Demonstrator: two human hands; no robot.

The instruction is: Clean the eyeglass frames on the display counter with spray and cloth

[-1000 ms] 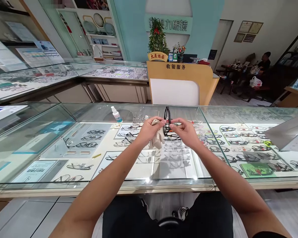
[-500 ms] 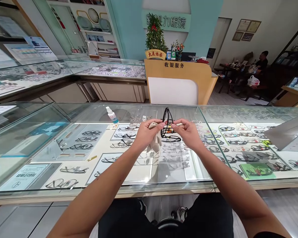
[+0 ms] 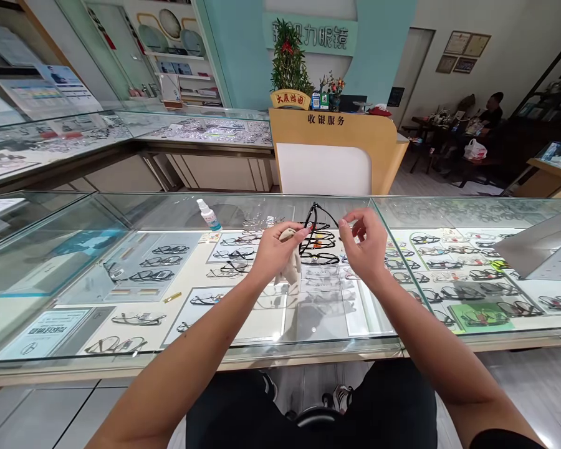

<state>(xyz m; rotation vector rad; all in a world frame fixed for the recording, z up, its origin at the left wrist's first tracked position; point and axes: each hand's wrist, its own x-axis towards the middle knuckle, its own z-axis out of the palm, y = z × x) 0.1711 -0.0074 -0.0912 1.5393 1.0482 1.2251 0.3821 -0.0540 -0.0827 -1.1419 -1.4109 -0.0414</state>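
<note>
**A:** What is on the left?

**B:** A glass counter (image 3: 98,365) with rows of spectacle frames (image 3: 161,262) on show beneath the top. A small spray bottle (image 3: 209,215) stands on the glass, to the left of the hands and well apart from them.

**A:** And the hands?

**B:** The left hand (image 3: 272,251) is closed around a beige cloth (image 3: 287,236) and pinches the black glasses (image 3: 312,218) through it. The glasses are raised above the middle of the counter, between the two hands, front tilted upright.

**A:** The right one?

**B:** The right hand (image 3: 364,249) is loosely curled, with thumb and forefinger close together at the tip of one temple arm. I cannot tell whether they grip it. Far right, in the background, a person (image 3: 493,111) sits at a table.
</note>
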